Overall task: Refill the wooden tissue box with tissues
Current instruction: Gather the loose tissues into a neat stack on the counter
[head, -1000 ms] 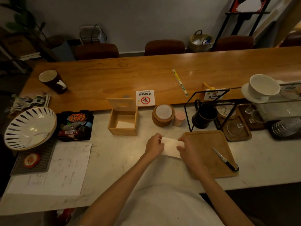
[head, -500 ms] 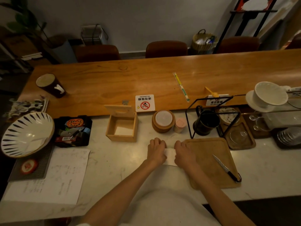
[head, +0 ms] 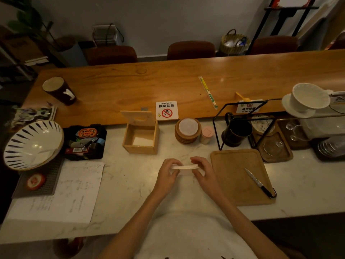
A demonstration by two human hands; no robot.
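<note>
A folded white tissue (head: 184, 168) is held flat just above the marble counter between both hands. My left hand (head: 168, 174) grips its left end and my right hand (head: 202, 171) grips its right end. The wooden tissue box (head: 140, 137) stands open beyond my left hand, a hand's width away, with something white lying flat at its bottom. Its slotted lid (head: 137, 117) leans upright at the box's back edge.
A wooden cutting board (head: 237, 176) with a knife (head: 258, 183) lies right of my hands. A paper sheet (head: 65, 191), striped bowl (head: 31, 144) and black tray (head: 85, 142) sit left. Stacked coasters (head: 187, 130), a pink container (head: 206, 135) and a black wire stand (head: 242, 124) line the back.
The tissue was pressed down flat under both hands half a second ago; now it is folded narrower and lifted slightly, pinched at both ends. The hands sit a little farther apart.
</note>
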